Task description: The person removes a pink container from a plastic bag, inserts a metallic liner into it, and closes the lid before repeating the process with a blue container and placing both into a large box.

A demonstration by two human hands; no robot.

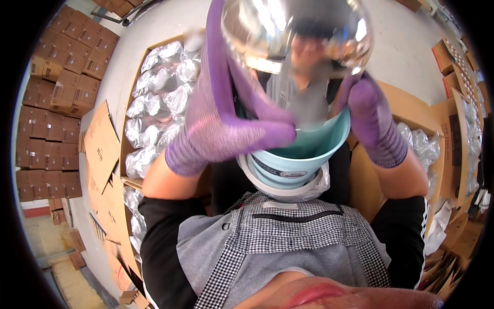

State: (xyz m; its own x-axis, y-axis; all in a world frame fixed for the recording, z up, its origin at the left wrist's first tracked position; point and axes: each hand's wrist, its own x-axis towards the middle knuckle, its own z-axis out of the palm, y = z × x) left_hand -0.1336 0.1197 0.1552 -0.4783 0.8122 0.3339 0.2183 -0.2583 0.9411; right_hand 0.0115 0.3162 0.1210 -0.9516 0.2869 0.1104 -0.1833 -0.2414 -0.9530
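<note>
A mirror-bright silver vacuum-flask liner, rounded at the top, is upside down over a light-blue plastic casing. Its narrower lower part is blurred and reaches the casing's mouth. My left hand, in a purple glove, wraps the liner's left side, the thumb lying across the casing's rim. With the other purple glove on, my right hand has its fingers bent at the casing's right rim, close under the liner. Below, the casing sits in a whitish ring-shaped piece between my legs. The fingertips behind the liner are hidden.
An open carton of silver liners in clear bags stands on my left. Another carton with bagged pieces is on my right. Brown boxes are stacked at the far left, near cardboard flaps.
</note>
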